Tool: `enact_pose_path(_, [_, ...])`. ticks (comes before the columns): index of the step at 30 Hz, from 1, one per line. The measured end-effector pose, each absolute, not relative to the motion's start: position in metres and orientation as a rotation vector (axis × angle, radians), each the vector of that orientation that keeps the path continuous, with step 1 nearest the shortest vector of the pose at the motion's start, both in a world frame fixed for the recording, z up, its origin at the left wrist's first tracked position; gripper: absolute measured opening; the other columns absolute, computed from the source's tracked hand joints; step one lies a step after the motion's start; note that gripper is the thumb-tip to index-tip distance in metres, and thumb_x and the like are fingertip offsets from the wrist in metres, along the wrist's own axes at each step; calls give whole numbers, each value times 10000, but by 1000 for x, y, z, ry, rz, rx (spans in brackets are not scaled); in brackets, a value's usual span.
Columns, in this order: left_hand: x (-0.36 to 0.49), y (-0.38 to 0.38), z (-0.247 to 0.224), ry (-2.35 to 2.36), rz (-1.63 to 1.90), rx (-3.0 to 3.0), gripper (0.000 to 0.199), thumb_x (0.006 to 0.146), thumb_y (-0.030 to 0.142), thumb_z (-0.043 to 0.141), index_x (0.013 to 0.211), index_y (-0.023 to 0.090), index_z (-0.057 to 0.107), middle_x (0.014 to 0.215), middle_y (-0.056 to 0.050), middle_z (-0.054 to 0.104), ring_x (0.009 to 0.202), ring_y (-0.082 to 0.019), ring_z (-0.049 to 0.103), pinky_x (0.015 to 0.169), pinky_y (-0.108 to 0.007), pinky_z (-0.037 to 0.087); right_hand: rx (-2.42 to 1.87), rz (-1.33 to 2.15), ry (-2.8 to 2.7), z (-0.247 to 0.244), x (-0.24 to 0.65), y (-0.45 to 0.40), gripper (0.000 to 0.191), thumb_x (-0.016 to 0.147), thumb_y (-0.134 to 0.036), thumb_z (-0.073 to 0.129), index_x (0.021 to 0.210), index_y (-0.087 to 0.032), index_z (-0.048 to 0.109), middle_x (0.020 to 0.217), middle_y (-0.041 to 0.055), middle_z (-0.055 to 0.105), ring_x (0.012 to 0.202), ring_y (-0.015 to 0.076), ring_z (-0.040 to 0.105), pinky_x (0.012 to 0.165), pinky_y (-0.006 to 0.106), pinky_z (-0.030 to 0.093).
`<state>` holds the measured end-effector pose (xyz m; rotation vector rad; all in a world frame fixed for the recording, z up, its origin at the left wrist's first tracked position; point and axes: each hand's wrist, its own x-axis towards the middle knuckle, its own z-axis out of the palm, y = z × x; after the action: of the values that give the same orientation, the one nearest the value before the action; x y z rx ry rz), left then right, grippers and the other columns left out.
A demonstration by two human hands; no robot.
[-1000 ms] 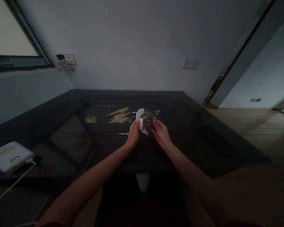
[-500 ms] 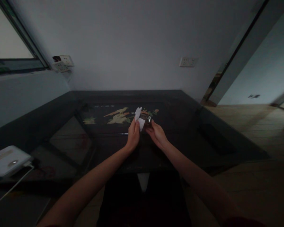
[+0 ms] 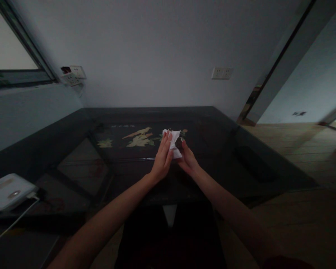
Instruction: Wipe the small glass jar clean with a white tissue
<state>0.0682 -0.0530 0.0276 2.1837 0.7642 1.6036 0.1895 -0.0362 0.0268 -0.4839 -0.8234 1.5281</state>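
Note:
A crumpled white tissue (image 3: 176, 139) lies under the fingers of my left hand (image 3: 162, 158), which presses it against a small dark, glassy object (image 3: 179, 143). My right hand (image 3: 188, 158) grips that object from its right side, thumb on the near face. Tissue and fingers cover most of the object, so its exact kind cannot be made out. Both hands are held together above the dark glossy tabletop (image 3: 145, 175), in front of an inlaid bird-and-flower picture (image 3: 140, 139).
At the left edge of the table sits a white box-shaped device (image 3: 11, 191) with a white cable (image 3: 15, 224). A dark elongated item (image 3: 254, 164) lies on the right. Wall sockets (image 3: 222, 73) are on the wall behind, and a window (image 3: 14, 41) is at upper left.
My left hand has moved right and spread the tissue across the glassy object, covering more of it. My right hand has stayed nearly in place.

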Motion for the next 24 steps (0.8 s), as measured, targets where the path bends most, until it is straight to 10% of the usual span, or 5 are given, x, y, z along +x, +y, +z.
enact_pose_path(11, [61, -22, 20, 662, 1625, 924, 412, 851, 522, 523, 1070, 198, 653, 1115, -48, 696, 1115, -230, 606, 979, -353, 448, -539, 1381, -1096, 22, 186, -36, 430, 573, -388, 841, 944, -234, 687, 979, 12, 724, 977, 213, 644, 956, 344, 457])
enact_pose_path(18, [64, -29, 34, 687, 1505, 690, 304, 882, 406, 521, 983, 165, 677, 916, -28, 737, 916, -170, 677, 801, -251, 503, -627, 1247, -1103, 25, 189, -34, 615, 485, -306, 880, 1055, -240, 659, 1068, 23, 708, 1044, 235, 633, 982, 384, 462])
enact_pose_path(24, [67, -32, 25, 680, 1505, 843, 343, 860, 441, 545, 1046, 183, 674, 1083, -40, 713, 1094, -214, 619, 944, -315, 462, -632, 1073, -1090, 28, 196, -32, 557, 581, -330, 834, 1095, -236, 641, 1135, 46, 689, 1085, 240, 623, 1019, 413, 441])
